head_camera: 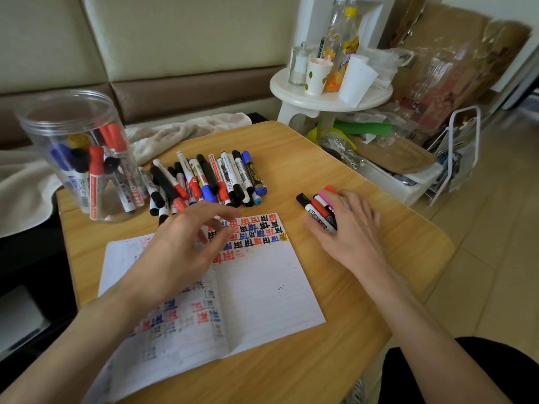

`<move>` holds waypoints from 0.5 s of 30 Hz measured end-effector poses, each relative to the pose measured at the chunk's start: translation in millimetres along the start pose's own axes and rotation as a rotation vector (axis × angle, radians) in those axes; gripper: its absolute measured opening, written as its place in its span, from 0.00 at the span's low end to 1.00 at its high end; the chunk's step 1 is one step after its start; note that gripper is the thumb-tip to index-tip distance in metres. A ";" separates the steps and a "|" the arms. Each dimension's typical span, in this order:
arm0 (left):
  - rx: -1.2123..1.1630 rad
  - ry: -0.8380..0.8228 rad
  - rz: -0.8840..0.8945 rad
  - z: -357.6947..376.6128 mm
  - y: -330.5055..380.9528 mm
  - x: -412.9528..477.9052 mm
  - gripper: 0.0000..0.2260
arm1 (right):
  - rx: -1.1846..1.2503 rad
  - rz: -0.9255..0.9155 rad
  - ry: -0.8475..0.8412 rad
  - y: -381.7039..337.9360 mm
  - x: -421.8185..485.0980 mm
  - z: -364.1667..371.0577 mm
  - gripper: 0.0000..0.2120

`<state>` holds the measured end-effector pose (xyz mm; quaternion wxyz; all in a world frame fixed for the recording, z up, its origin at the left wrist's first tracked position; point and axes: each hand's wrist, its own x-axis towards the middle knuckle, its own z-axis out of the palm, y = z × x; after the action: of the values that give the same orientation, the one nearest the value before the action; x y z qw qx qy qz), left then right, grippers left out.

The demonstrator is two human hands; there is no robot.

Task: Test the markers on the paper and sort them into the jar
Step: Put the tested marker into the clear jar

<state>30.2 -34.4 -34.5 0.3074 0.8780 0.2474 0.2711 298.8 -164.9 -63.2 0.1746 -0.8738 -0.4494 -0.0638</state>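
Observation:
An open lined notebook (262, 287) lies on the wooden table (364, 316), its top rows covered with red, black and blue test marks. A pile of several markers (210, 177) lies behind it. The clear plastic jar (78, 153) at the far left holds several markers upright. My left hand (186, 246) hovers over the notebook's top edge near the pile, fingers curled and apart, holding nothing I can see. My right hand (347, 225) rests on a small bunch of markers (319, 208), black, red and pink, at the right of the notebook.
A beige cloth (180, 132) lies behind the table on a bench. A white round side table (329, 94) with bottles and cups stands at the back right. Boxes, bags and a wire rack (455, 158) crowd the floor to the right.

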 end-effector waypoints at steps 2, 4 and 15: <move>-0.005 0.005 -0.005 0.2 0.2 -0.4 0.13 | 0.011 -0.033 0.054 -7.2 2.1 2.5 0.31; -0.001 0.024 -0.021 0.0 -0.1 -0.8 0.14 | 0.039 -0.070 0.103 -17.6 4.9 6.2 0.29; 0.004 0.150 -0.103 -15.4 -6.6 -0.1 0.14 | 0.274 -0.143 0.137 -88.1 42.2 33.0 0.20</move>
<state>18.7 -23.6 -28.8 0.3001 0.8419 0.3151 0.3193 251.0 -73.6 -60.7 0.3172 -0.8014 -0.5018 -0.0734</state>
